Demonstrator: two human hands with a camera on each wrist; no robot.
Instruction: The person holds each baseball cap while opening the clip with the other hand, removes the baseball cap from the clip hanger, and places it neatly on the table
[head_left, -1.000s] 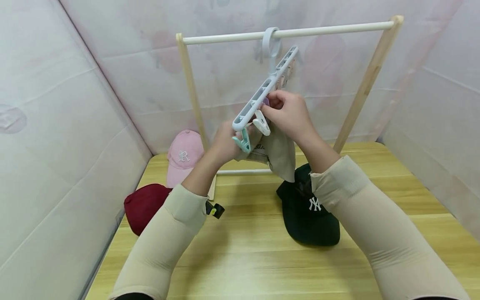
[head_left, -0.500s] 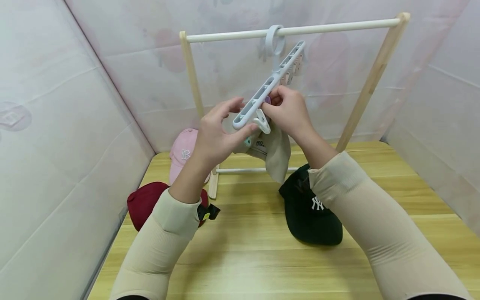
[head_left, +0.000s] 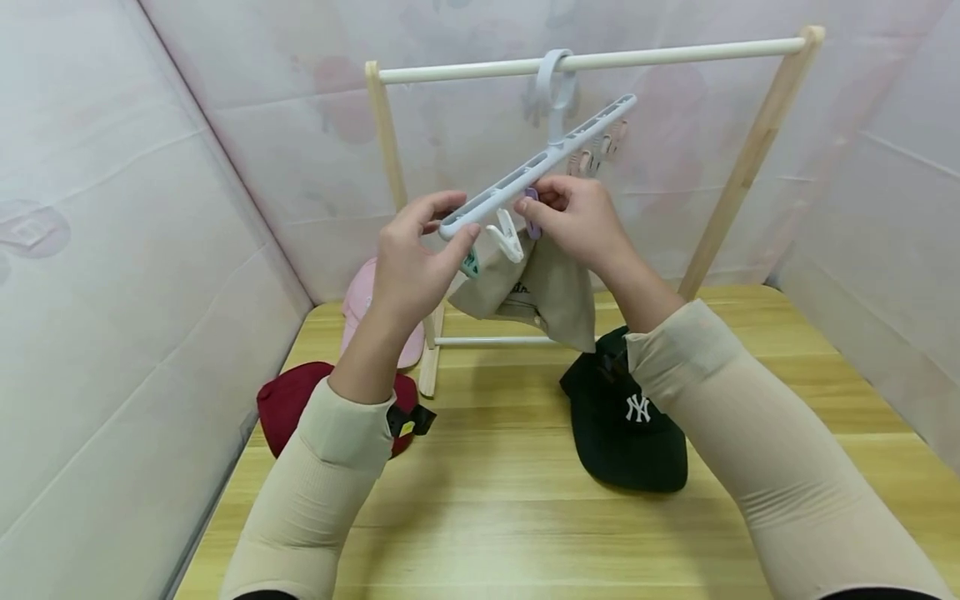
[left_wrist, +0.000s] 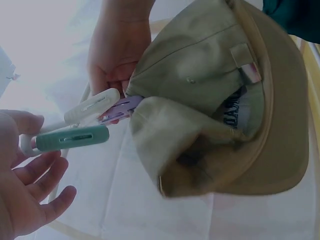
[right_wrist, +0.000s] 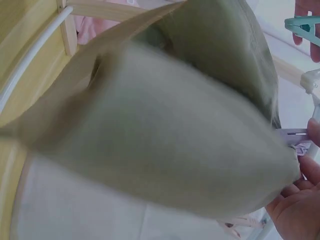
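Far left on the counter (head_left: 487, 517) lies a dark red cap (head_left: 288, 404), partly hidden behind the left sleeve, and behind it a pink cap (head_left: 358, 310) against the left post of the wooden rack (head_left: 386, 158). The left hand (head_left: 408, 271) is raised with its fingers loosely spread, fingertips touching the near end of the pale clip hanger (head_left: 536, 162) — its grip is released, holding nothing, and the teal clip (left_wrist: 72, 138) sits just beside the palm. Next along the hanger bar hang a white clip (head_left: 506, 236) and a purple clip (head_left: 532, 215). The right hand (head_left: 581, 225) pinches the purple clip, where the edge of the khaki cap (head_left: 543, 287) meets it; the cap hangs below both hands, open side towards the left wrist view. That cap fills nearly the whole right wrist view and blocks the rack's lower rail behind it. The hanger's hook loops over the white top rod (head_left: 600, 60). Right of centre — under the right forearm — a black cap (head_left: 626, 425) with a white logo rests on the counter.
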